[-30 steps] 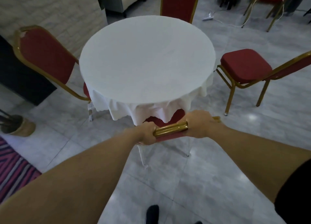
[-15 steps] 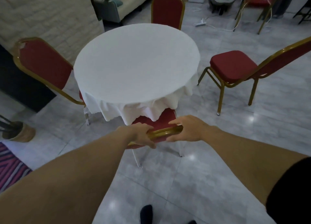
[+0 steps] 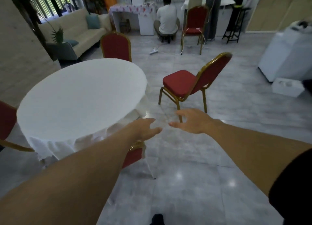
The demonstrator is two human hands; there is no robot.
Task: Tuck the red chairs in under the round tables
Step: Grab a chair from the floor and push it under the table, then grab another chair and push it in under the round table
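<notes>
A round table point(image 3: 79, 96) with a white cloth fills the left of the view. Beneath my left forearm, a red chair point(image 3: 135, 154) with a gold frame sits tucked under the table's near edge. Both hands hover over the floor to the right of the table: my left hand point(image 3: 145, 128) and my right hand point(image 3: 190, 121) are open and hold nothing. Beyond them a second red chair point(image 3: 189, 84) stands apart from the table, seat facing it. A third red chair point(image 3: 116, 46) is tucked in at the far side, and a fourth point(image 3: 6, 121) shows at the left edge.
A person in white point(image 3: 167, 20) crouches at the back beside another red chair point(image 3: 195, 23). A cable and power strip point(image 3: 154, 51) lie on the floor there. A beige sofa point(image 3: 74, 32) stands at the back left, white cabinets and a box point(image 3: 287, 87) at the right.
Both hands have let go of the near chair's gold backrest and lifted off to the right. The view has swung up and right toward the chair standing apart.
</notes>
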